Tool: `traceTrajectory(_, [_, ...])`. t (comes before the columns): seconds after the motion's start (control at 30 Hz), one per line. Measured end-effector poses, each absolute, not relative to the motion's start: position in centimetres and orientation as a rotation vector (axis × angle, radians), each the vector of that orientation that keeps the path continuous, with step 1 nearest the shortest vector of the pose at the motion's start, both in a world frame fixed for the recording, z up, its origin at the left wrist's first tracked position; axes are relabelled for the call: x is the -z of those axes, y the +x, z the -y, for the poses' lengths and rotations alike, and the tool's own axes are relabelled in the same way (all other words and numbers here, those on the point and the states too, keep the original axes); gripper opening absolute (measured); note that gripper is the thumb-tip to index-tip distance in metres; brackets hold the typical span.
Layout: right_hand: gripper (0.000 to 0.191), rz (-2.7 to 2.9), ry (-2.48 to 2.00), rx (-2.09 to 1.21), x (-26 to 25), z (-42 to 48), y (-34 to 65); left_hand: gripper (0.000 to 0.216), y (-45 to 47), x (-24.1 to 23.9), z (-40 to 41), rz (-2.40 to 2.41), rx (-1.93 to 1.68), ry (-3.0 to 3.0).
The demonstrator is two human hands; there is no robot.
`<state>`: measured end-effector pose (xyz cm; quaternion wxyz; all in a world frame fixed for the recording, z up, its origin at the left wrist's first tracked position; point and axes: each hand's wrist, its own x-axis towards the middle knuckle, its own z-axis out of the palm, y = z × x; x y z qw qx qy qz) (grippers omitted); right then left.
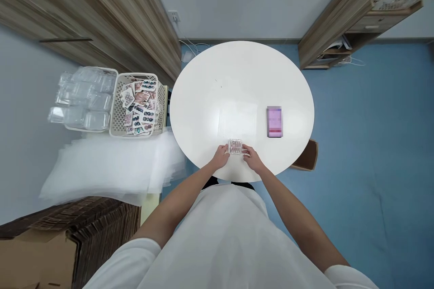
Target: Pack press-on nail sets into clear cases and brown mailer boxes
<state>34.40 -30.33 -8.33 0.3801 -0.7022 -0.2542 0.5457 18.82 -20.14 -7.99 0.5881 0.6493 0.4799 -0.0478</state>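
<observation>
Both hands are at the near edge of the table, one on each side of a small clear case [235,146] containing rows of pinkish pieces. The left hand [220,156] grasps the case at its left edge. The right hand [252,159] has curled fingers at the case's right edge; whether they grip or merely touch cannot be told. The case is at the near middle of the table [203,95], which is white, oval and glossy. To the right of the case and farther off, a phone [274,122] lies on the table, its pinkish screen blurred.

Left of the table stand two white baskets side by side. The nearer to the table, the perforated basket [117,119], holds a loose pile of patterned cards [139,104]; the other is heaped with clear plastic boxes [84,95]. On the near side of the baskets lies a stack of translucent sheets [111,167], and nearer still, flattened cardboard [105,230]. A brown bin [307,156] stands partly under the table's right side.
</observation>
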Motion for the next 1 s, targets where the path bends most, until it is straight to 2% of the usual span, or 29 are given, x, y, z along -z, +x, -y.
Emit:
traceTrajectory(0.17, [0.062, 0.819, -1.911, -1.355, 9.1, 30.7, 34.5, 0.055, 18.7, 8.1, 21.2, -1.115, 0.173, 1.76])
traceTrajectory(0.33, [0.05, 1.066, -2.197, -1.056, 9.0, 32.4, 34.3, 0.06, 17.8, 7.5, 21.3, -0.892, 0.074, 2.259])
traceTrajectory(0.47, [0.054, 0.831, -2.385, -0.888, 9.0, 33.5, 33.3, 0.066, 17.2, 8.1, 21.4, -0.698, 0.133, 2.424])
traceTrajectory(0.63, [0.066, 0.368, -2.381, -1.054, 9.2, 32.6, 32.7, 0.07, 16.8, 9.2, 21.9, -0.695, 0.198, 2.455])
traceTrajectory(0.7, [0.059, 0.308, -2.404, -1.088, 9.4, 32.0, 32.9, 0.069, 16.8, 9.3, 21.9, -0.701, 0.218, 2.462])
traceTrajectory(0.87, [0.019, 0.436, -2.389, -1.073, 9.5, 31.3, 33.4, 0.064, 17.2, 9.1, 21.4, -0.736, 0.225, 2.467])
traceTrajectory(1.0, [0.014, 0.322, -2.238, -1.048, 9.2, 31.6, 32.7, 0.061, 17.5, 8.7, 21.4, -0.742, 0.211, 2.467])
